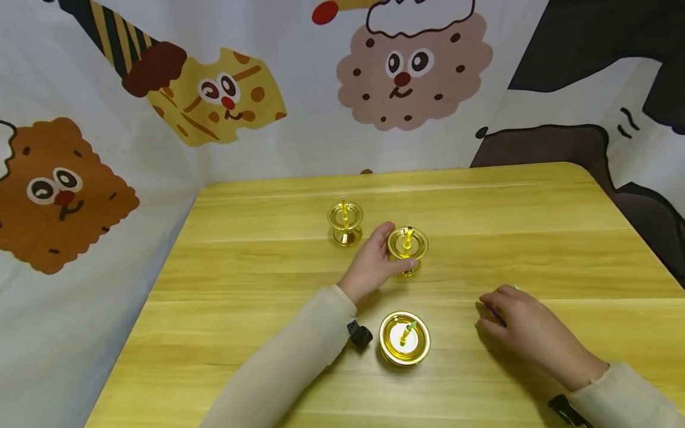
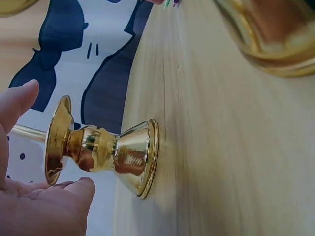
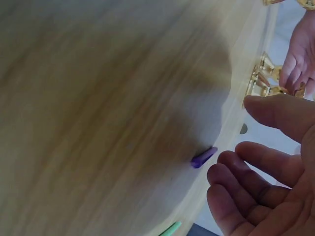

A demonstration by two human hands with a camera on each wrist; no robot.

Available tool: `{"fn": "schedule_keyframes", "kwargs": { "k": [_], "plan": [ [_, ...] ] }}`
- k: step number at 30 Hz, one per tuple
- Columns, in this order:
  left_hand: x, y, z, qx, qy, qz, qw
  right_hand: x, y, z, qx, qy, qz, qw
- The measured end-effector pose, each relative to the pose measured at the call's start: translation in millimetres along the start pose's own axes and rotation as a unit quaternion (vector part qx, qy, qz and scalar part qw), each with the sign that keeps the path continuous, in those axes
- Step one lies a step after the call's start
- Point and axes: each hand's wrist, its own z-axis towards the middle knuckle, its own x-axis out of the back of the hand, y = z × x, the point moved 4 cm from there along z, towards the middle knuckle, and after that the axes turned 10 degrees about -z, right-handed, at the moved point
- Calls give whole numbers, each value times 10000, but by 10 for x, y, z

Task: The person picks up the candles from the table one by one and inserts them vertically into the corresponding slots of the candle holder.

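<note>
My left hand (image 1: 371, 264) reaches around a gold candle holder (image 1: 408, 245), its thumb in front and fingers on the far left side. In the left wrist view, this candle holder (image 2: 98, 147) stands on its base, its dish between the spread thumb and fingers (image 2: 64, 201); contact is hard to tell. A thin spike or stick rises from the dish. Over the table at the right, my right hand (image 1: 527, 327) hovers with loosely bent fingers, holding nothing. Below it lie a small purple stick (image 3: 204, 157) and a light green stick (image 3: 171, 229).
Another gold candle holder (image 1: 346, 223) stands farther back on the left. Nearest me stands a third gold candle holder (image 1: 397, 358), with a green-tipped stick in its middle. The wooden table (image 1: 241, 255) meets a cartoon-printed curtain (image 1: 305, 119) at the back.
</note>
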Motion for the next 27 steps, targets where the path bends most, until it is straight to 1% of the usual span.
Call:
{"fn": "schedule_keyframes", "kwargs": {
  "k": [4, 7, 9, 12, 15, 17, 20, 22, 25, 27],
  "plan": [
    [14, -26, 55, -9, 110, 562, 9984, -52, 22, 17, -65, -212, -139, 9997],
    [12, -71, 107, 54, 109, 940, 9955, -73, 41, 20, -128, -317, -254, 9991],
    [10, -98, 132, 104, 82, 1104, 9938, -81, 47, 27, -164, -385, -317, 9986],
    [22, -115, 152, 94, 72, 1324, 9911, -79, 29, 42, -128, -465, -447, 9978],
    [17, -119, 165, 88, 53, 1404, 9900, -67, 18, 47, 21, -486, -746, 9960],
    [17, -119, 167, 102, 39, 1436, 9896, -54, 1, 55, 206, -449, -1065, 9931],
    [16, -117, 166, 135, 42, 1487, 9888, -40, -19, 70, 384, -407, -1365, 9891],
    [16, -115, 163, 156, 53, 1523, 9882, -36, -27, 82, 430, -338, -1450, 9879],
    [18, -110, 157, 169, 85, 1612, 9867, -36, -27, 102, 384, -226, -1405, 9891],
    [20, -108, 154, 176, 94, 1653, 9860, -48, -20, 119, 321, -243, -1330, 9903]
  ]
}}
